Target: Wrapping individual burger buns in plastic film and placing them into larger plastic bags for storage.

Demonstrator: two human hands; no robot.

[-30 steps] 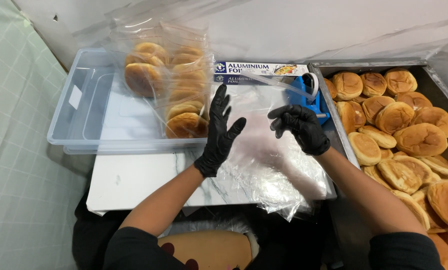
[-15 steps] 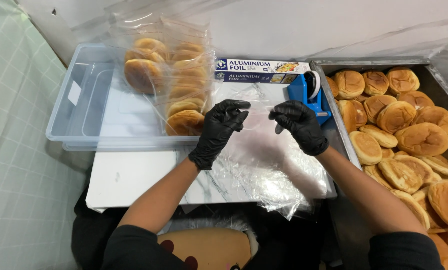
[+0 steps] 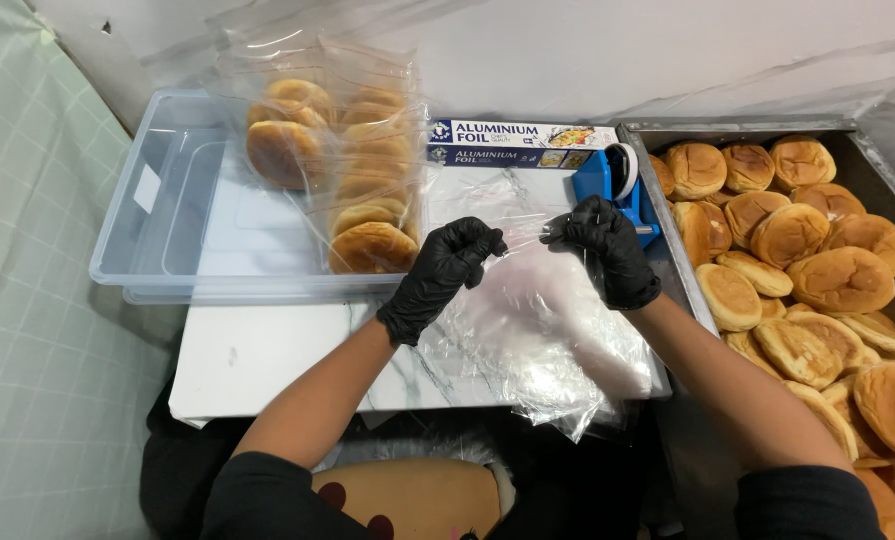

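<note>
Head view: one cam, looking down on marble board (image 3: 267, 360).
L hand (image 3: 445, 268): black glove, fingers clenched, pinching top edge of clear plastic bag (image 3: 537, 330), above board centre.
R hand (image 3: 603, 246): black glove, fingers pinching same bag edge, just right of L hand.
Bag: lies over board's right half, lower end hangs off near edge.
Clear bin (image 3: 167, 230): on board's far-left side, holds bagged buns (image 3: 367, 210).
Foil box (image 3: 522, 145): at board's far edge.
Blue tape dispenser (image 3: 612, 185): far-right corner of board.
Metal tray (image 3: 867, 160): right of board, w/ loose buns (image 3: 817, 270).
</note>
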